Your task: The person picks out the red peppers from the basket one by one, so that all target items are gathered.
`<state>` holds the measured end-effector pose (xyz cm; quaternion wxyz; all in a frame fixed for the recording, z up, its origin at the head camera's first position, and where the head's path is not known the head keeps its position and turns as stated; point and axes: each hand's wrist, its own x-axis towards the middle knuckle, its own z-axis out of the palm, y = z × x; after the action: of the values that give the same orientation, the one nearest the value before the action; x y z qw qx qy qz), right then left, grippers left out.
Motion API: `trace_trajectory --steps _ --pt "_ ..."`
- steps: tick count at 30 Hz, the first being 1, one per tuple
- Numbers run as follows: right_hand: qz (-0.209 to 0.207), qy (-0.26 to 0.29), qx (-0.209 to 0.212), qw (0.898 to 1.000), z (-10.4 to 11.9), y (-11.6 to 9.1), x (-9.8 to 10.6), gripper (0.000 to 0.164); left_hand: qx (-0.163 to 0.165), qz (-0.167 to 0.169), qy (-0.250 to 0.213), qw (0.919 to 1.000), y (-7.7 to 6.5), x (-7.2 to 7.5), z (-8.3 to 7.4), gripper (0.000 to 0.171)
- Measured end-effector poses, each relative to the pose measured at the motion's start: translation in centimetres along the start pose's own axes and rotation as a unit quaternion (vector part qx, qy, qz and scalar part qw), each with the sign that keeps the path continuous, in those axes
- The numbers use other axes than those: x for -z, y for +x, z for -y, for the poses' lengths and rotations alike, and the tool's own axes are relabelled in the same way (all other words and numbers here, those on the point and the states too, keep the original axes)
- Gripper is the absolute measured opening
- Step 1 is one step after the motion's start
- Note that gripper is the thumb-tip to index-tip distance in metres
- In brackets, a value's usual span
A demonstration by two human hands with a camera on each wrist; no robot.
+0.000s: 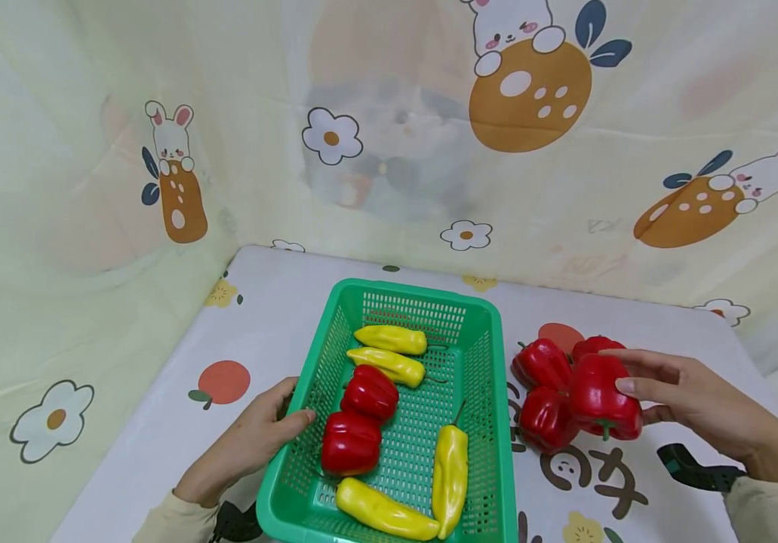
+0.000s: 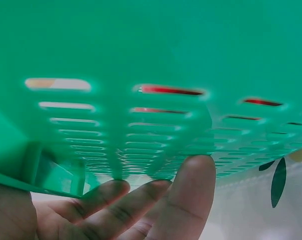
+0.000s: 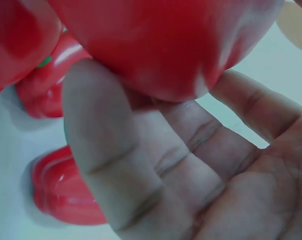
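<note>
My right hand (image 1: pixel 694 396) holds a shiny red bell pepper (image 1: pixel 604 396), thumb on its near side and fingers round its far side. In the head view this pepper overlaps a cluster of three other red bell peppers (image 1: pixel 543 418) right of the basket. In the right wrist view, the held pepper (image 3: pixel 176 45) fills the top, above the curled fingers. At the left side of a green plastic basket (image 1: pixel 422 288), my left hand (image 1: pixel 253 434) grips the rim, thumb over it. Its fingers (image 2: pixel 193 190) show against the slotted green plastic in the left wrist view.
Inside the basket lie two red bell peppers (image 1: pixel 351 445) and several long yellow peppers (image 1: pixel 451 475). A white patterned cloth (image 1: pixel 280 302) covers the table. A curtain (image 1: pixel 395 68) with rabbit prints hangs behind and to the left.
</note>
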<state>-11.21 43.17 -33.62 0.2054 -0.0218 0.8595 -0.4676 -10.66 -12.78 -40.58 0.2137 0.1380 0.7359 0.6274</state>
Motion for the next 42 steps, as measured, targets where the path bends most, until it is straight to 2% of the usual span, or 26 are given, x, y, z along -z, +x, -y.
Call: trace_trajectory --steps 5,11,22,29,42 --pt "-0.016 -0.006 -0.018 1.000 -1.0 -0.2 0.2 0.070 0.003 -0.004 0.002 1.0000 0.0 0.0 0.0 0.054" --pt "-0.027 0.018 -0.037 0.999 -1.9 -0.3 0.4 0.070 0.004 -0.004 -0.001 1.0000 0.0 0.0 0.0 0.054" --pt "-0.020 0.025 -0.064 0.997 -3.7 -0.5 0.9 0.073 0.006 -0.003 -0.001 1.0000 0.0 0.0 0.0 0.054" --pt "-0.019 0.048 -0.076 0.996 -5.6 -0.5 1.1 0.072 0.007 -0.002 -0.002 1.0000 0.0 -0.1 0.0 0.054" --pt "-0.010 0.071 -0.112 0.991 -6.9 -0.4 0.3 0.079 0.014 -0.007 0.003 0.9999 0.0 -0.2 -0.1 0.051"
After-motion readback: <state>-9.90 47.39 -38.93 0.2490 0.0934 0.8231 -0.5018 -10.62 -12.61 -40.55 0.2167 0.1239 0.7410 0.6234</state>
